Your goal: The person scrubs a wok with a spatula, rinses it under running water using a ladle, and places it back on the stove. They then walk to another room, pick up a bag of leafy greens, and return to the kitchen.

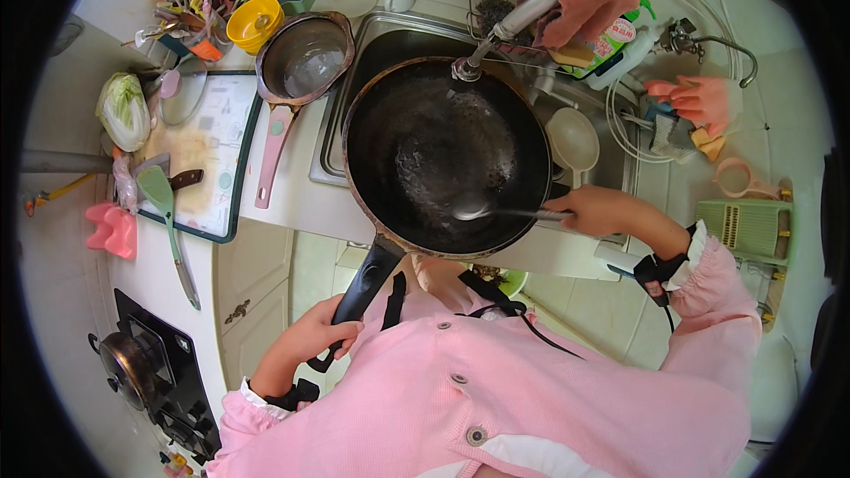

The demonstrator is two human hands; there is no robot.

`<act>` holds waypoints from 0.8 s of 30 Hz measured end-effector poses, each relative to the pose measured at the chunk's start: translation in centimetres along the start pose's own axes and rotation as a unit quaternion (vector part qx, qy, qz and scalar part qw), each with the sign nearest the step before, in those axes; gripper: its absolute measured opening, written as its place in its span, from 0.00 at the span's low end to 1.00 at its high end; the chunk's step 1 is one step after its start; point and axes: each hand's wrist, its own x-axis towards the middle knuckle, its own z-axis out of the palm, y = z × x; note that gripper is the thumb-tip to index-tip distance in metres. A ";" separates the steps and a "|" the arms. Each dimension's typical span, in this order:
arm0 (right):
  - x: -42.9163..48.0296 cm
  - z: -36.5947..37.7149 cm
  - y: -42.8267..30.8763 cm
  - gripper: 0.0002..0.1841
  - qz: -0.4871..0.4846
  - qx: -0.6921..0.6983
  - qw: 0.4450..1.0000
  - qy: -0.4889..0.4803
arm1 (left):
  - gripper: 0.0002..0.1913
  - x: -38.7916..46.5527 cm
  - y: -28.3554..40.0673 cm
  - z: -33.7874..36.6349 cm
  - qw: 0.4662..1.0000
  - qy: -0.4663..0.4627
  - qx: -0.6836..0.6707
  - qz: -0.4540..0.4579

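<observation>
A large black frying pan rests over the steel sink, its handle slanting down to the left. My left hand is closed around that black handle. In my right hand is a metal spoon, its blurred head inside the pan close to the near wall. The faucet reaches over the pan's far rim, with a reddish cloth draped on it. To the pan's left stands a smaller saucepan with a pink handle, holding some clear liquid. A pale strainer or ladle lies in the sink at the right.
Left on the counter are a cutting board with a knife, a green spatula, a Chinese cabbage and yellow bowls. Lower left is a gas stove with a lidded pot. Orange rubber gloves lie at right.
</observation>
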 end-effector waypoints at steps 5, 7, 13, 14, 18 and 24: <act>1.1 0.4 0.4 0.21 0.144 -0.058 0.981 0.120 | 0.06 0.0 -0.1 0.0 1.000 0.000 -0.001 -0.006; 3.9 0.8 0.2 0.22 0.151 -0.048 0.975 0.158 | 0.06 0.0 0.0 0.0 1.000 0.000 0.007 -0.010; 10.8 0.8 -1.8 0.13 0.040 0.339 0.929 0.143 | 0.06 0.1 0.4 0.2 0.999 0.002 0.011 -0.034; 11.2 0.6 -2.4 0.10 0.058 0.484 0.869 0.084 | 0.06 0.2 0.5 0.1 0.999 -0.005 0.014 -0.038; 9.5 0.5 -4.5 0.20 0.015 0.637 0.769 -0.054 | 0.07 0.3 0.5 -0.2 0.999 -0.018 0.025 -0.044; 2.0 -0.7 -1.3 0.23 0.006 0.238 0.956 -0.173 | 0.06 0.3 -0.2 -0.2 0.999 0.002 0.018 -0.027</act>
